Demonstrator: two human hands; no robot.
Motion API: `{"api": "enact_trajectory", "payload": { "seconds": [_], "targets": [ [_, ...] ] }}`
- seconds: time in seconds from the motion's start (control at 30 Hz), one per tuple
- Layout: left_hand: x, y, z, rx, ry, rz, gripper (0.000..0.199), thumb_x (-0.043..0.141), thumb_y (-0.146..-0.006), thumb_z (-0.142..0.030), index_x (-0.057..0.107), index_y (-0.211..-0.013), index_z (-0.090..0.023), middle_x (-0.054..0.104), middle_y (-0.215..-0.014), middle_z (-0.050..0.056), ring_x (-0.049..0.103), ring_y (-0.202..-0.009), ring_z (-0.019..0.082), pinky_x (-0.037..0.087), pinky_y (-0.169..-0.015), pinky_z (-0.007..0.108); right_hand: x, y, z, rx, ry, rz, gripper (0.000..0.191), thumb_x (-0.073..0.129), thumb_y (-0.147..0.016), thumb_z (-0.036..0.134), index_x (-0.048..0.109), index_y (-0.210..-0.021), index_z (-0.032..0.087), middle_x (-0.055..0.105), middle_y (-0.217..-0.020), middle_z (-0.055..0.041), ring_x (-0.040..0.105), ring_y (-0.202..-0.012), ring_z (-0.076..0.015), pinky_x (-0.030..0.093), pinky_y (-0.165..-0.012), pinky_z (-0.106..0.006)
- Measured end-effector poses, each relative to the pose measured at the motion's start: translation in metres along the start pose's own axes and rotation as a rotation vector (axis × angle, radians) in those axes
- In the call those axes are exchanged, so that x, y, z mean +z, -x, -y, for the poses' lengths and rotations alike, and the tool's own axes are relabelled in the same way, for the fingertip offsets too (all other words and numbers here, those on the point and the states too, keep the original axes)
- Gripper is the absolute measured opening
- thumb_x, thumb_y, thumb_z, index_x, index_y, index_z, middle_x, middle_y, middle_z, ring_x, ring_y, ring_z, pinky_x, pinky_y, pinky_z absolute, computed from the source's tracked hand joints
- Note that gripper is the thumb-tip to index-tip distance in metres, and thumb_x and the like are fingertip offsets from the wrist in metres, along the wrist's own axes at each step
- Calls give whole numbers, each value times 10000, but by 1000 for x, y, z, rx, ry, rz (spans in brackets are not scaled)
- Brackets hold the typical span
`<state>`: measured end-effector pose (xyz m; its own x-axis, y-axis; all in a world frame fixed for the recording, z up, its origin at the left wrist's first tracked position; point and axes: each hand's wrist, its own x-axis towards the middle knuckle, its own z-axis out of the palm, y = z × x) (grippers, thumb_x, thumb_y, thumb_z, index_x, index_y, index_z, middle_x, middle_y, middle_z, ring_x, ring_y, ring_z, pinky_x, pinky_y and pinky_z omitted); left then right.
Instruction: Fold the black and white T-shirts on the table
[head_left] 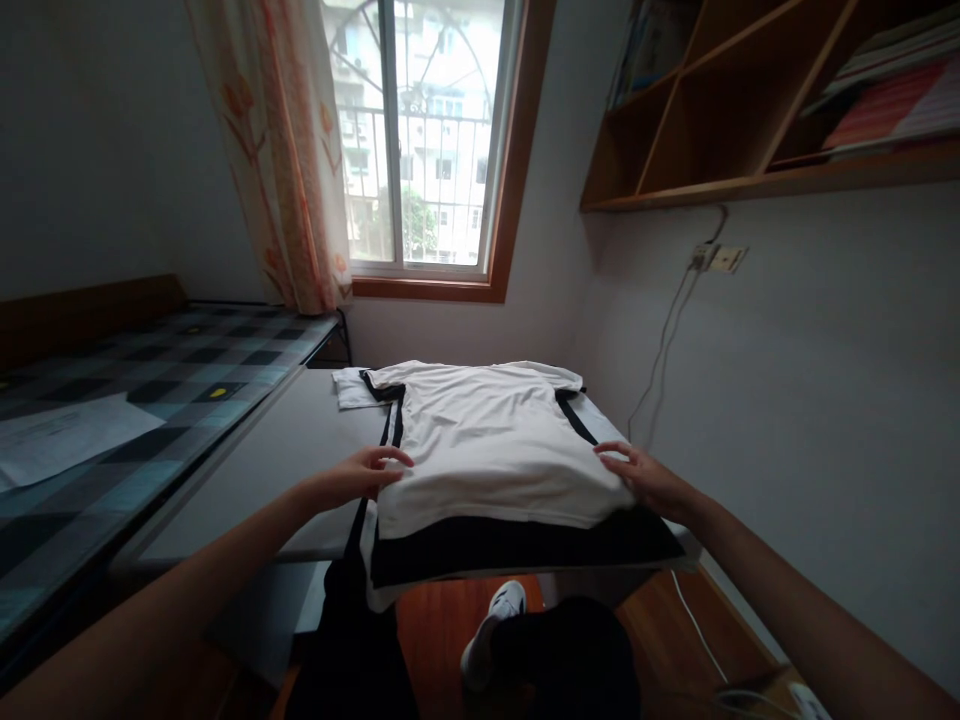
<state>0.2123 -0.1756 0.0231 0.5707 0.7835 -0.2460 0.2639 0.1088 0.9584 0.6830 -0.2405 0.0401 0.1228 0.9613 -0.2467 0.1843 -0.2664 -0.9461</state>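
Pinching the white shirt [487, 420] either side, each grip closed, left hand [367, 474] and right hand [651, 482] likely hold it spread over the black garment [517, 548].

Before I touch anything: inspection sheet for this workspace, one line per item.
Surface: grey table, beside a checked bed.
Job's things: white T-shirt spread on top, slightly wrinkled; black garment under it; more white fabric beneath.
Clutter: paper on the bed.
Hands: left hand and right hand at opposite side edges of the T-shirt; grip unclear.
Cables: cord hanging from wall socket; white cable near the floor.
Surroundings: window, curtain, wall shelf.
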Motion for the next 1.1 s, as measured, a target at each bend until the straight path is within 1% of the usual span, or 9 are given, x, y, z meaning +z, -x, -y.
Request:
{"api": "enact_trajectory", "payload": {
  "seconds": [0.2,0.27,0.37,0.47,0.63,0.7,0.77,0.9,1.1],
  "targets": [
    [4,13,-7,-24,-31,73,588,796,-656,-523,636,-1106,-179,381,-666,-76,401,-530,57,396,-477,184,-26,5,7,-87,339,-99,518,710,-687,497,632,-1090,182,658,-792,-42,609,-665,-169,463,-553,-244],
    [5,15,-5,-33,-74,104,584,786,-665,-527,625,-1110,-185,369,-650,-85,420,-498,55,420,-466,190,-33,5,2,-102,463,-115,467,723,-653,491,667,-998,181,652,-757,-38,601,-661,-172,465,-571,-252],
    [7,15,5,-95,-155,154,595,787,-650,-534,602,-1104,-195,434,-675,-79,495,-463,66,422,-432,192,-37,5,-14,-22,626,1,407,765,-558,452,687,-853,183,592,-632,3,548,-574,-148,447,-530,-251],
    [7,14,11,-167,-206,207,640,790,-644,-526,562,-1152,-208,546,-718,-47,582,-472,107,420,-426,194,-38,6,-27,93,645,123,454,786,-493,433,681,-865,195,573,-625,19,518,-510,-134,415,-450,-245],
    [-8,5,0,-222,-343,357,642,691,-743,-573,540,-1241,-198,637,-656,1,616,-480,152,431,-456,221,-45,-6,-19,101,737,102,377,759,-564,509,679,-725,177,614,-611,-23,531,-493,-143,411,-448,-256],
    [-18,-11,-5,-107,-450,246,557,652,-774,-577,604,-1164,-182,645,-671,11,615,-496,149,440,-487,233,-43,-19,-8,7,780,1,346,719,-638,508,684,-710,172,648,-637,-44,559,-544,-159,432,-495,-261],
    [-28,-34,-9,88,-560,36,444,637,-796,-535,663,-1057,-177,656,-722,24,626,-571,153,460,-551,246,-36,-37,1,-82,805,-82,289,682,-700,454,697,-766,173,687,-712,-60,604,-635,-185,465,-572,-269],
    [-43,-94,-11,390,-737,-321,282,621,-816,-385,702,-980,-170,680,-907,78,634,-793,194,488,-740,291,-4,-81,12,-231,893,-96,197,603,-785,331,707,-837,172,713,-830,-74,646,-780,-207,488,-737,-288],
    [-54,-169,0,477,-924,-498,342,569,-835,-261,655,-1161,-203,623,-1212,102,605,-1068,239,443,-992,369,48,-158,9,-490,1006,-180,283,557,-856,293,690,-1064,155,654,-1164,-137,596,-1104,-238,417,-1009,-337]
  ]
}}
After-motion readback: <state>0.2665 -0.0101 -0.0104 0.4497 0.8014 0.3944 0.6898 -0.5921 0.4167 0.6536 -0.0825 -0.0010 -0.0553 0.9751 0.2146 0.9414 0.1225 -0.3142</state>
